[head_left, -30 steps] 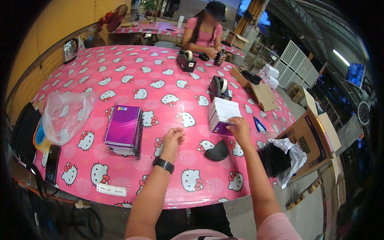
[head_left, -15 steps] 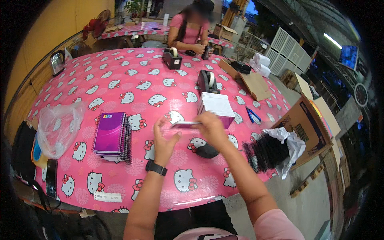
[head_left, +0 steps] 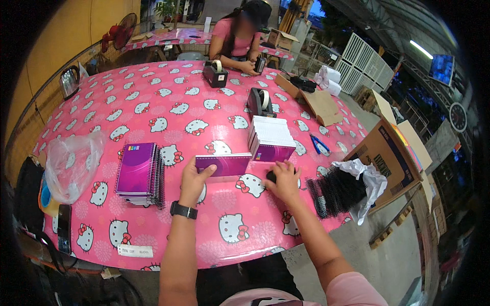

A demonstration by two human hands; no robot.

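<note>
My left hand (head_left: 194,178) grips a purple notebook block (head_left: 227,166) by its left end, thumb on the front. Its long side with a row of punched holes is uppermost. My right hand (head_left: 285,181) is curled over a small black rounded object (head_left: 271,176), mostly hidden under the palm; its kind does not show. Just beyond that hand stands a stack of white-edged purple notebook blocks (head_left: 273,135). Left of my left hand lies a pile of purple notebooks (head_left: 137,168) with black spiral binding.
Black binding coils (head_left: 337,194) and crumpled white paper (head_left: 365,178) lie at right, beside a cardboard box (head_left: 388,163). Blue-handled pliers (head_left: 320,144) and a tape dispenser (head_left: 261,103) are near the stack. A plastic bag (head_left: 76,166) lies left. Across the table sits a person (head_left: 240,38).
My right hand has left the notebook block and come down onto the black object, which has shifted away and rightward. My left hand has tilted the block so its purple cover shows.
</note>
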